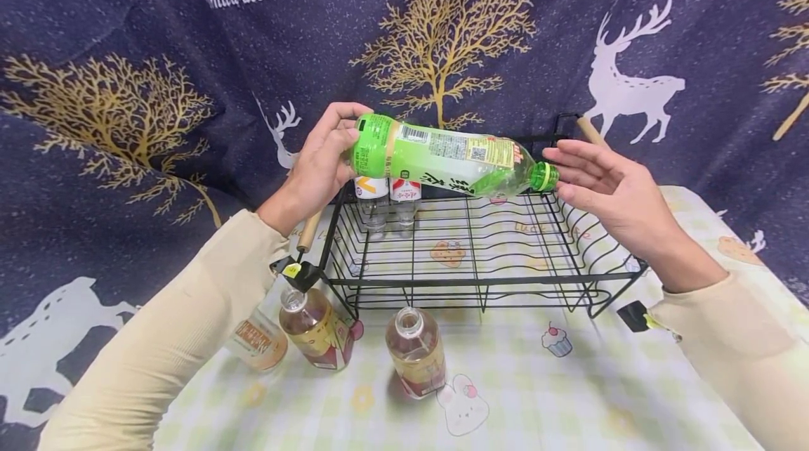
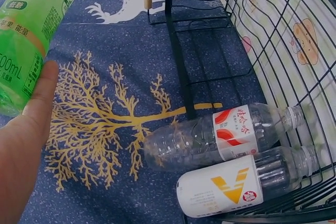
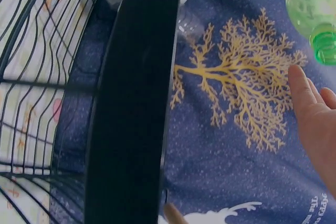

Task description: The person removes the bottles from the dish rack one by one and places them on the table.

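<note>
The left hand (image 1: pixel 319 163) grips the green bottle (image 1: pixel 442 156) by its base, thumb and fingers wrapped round it; the bottle lies sideways above the rack (image 1: pixel 493 281), its cap tipped slightly down to the right. The right hand (image 1: pixel 616 191) is open and empty, fingers extended beside the cap; whether they touch it I cannot tell. The black wire rack stands on the table (image 1: pixel 569 395), toward its far edge. In the rack's far left corner the V bottle (image 1: pixel 371 201) and the red-labelled bottle (image 1: pixel 406 191) stand neck down, side by side, their upper ends hidden from the head view by the green bottle. Nearer than the rack's front edge, two brown bottles (image 1: pixel 318 335) (image 1: pixel 417 356) stand uncapped, and an orange-labelled bottle (image 1: pixel 259 342) is partly covered by the left sleeve (image 1: pixel 183 317). In the right wrist view a broad black bar blocks much of the rack. The green label reads 茶, 低糖 and "00mL", with a barcode and QR code; the red-labelled bottle reads 娃哈哈; the V bottle bears a large yellow V. The curtain (image 1: pixel 303 36) behind reads "everyday" and "milu deers".
</note>
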The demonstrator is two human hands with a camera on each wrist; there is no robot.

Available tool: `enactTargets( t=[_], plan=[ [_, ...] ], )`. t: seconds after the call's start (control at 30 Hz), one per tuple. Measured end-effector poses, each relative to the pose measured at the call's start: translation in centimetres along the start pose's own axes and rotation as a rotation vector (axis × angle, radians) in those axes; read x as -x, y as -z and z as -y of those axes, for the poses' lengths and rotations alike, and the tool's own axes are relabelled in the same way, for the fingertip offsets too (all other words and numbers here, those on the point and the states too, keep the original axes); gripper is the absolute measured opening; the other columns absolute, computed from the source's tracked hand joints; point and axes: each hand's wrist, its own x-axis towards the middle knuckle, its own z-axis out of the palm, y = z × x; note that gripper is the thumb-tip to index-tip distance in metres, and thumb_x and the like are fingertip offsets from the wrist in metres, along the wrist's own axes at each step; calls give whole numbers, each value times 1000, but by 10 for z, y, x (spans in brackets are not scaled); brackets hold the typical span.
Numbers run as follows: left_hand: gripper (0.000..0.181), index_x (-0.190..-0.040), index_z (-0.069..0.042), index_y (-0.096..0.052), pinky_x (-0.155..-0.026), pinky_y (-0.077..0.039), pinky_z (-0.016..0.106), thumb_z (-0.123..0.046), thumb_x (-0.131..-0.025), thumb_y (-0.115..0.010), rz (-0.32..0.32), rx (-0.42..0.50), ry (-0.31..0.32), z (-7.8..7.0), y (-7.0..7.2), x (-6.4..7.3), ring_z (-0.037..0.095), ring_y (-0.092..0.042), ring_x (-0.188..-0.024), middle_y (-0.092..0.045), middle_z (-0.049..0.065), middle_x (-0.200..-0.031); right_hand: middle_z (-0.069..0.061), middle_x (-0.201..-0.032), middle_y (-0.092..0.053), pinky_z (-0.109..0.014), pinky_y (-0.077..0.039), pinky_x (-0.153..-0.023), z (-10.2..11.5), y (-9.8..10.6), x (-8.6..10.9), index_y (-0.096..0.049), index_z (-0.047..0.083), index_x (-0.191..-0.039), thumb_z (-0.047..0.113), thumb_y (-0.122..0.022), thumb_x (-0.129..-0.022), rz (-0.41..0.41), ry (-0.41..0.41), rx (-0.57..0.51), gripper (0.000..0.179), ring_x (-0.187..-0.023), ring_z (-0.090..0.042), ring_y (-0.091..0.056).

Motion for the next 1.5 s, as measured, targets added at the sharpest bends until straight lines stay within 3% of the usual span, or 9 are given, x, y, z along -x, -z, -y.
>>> enactTargets(
  t=[0.37,0.6,0.73,0.93,1.07,1.3,1.5],
  plan=[
    [31,-125,-6,-43,-70,-55,28,-11,-96,-33,-7,20,3,1,0,2,16,-57,-88,-48,9,-108,2,-126,-67,-14,-52,-88,-1,-13,-4,-62,12,-131,-13,-65,-91,-49,-26,54,47,-112,-8,-63],
    [32,-123,-7,-42,-71,-55,29,-11,-93,-33,4,30,27,2,-1,3,17,-57,-90,-48,10,-108,4,-121,-67,-12,-46,-96,-3,-18,-6,-67,13,-124,-7,-67,-92,-75,-28,141,38,-121,-5,-57],
    [32,-123,-7,-42,-73,-56,30,-12,-93,-33,6,36,18,1,-2,3,18,-57,-92,-50,11,-112,5,-118,-67,-13,-47,-93,-3,-21,-6,-69,16,-119,-4,-68,-92,-90,-49,168,34,-116,-5,-59],
    [32,-121,-7,-42,-71,-55,30,-11,-91,-33,-3,44,17,1,-4,4,17,-56,-91,-50,10,-109,3,-116,-70,-14,-53,-81,-4,-24,-6,-72,13,-113,-9,-66,-91,-101,-28,69,31,-102,-8,-67],
    [32,-121,-7,-42,-70,-54,29,-11,-90,-33,-2,49,18,1,-5,6,17,-56,-90,-50,10,-108,1,-119,-69,-15,-53,-82,-4,-25,-5,-72,9,-110,-12,-64,-92,-104,3,2,29,-102,-9,-66],
    [32,-119,-6,-42,-69,-53,29,-10,-88,-35,7,92,-26,2,-7,8,17,-55,-89,-53,8,-106,-11,-120,-63,-18,-55,-82,-5,-28,-5,-70,0,-113,-17,-58,-92,-76,47,-235,30,-97,-13,-66],
    [32,-118,-5,-42,-69,-54,28,-8,-87,-35,25,94,-33,3,-8,9,17,-54,-88,-51,8,-105,-18,-123,-60,-23,-55,-89,-8,-33,-6,-66,-7,-115,-16,-62,-91,-67,146,-387,26,-103,-18,-65]
  ],
)
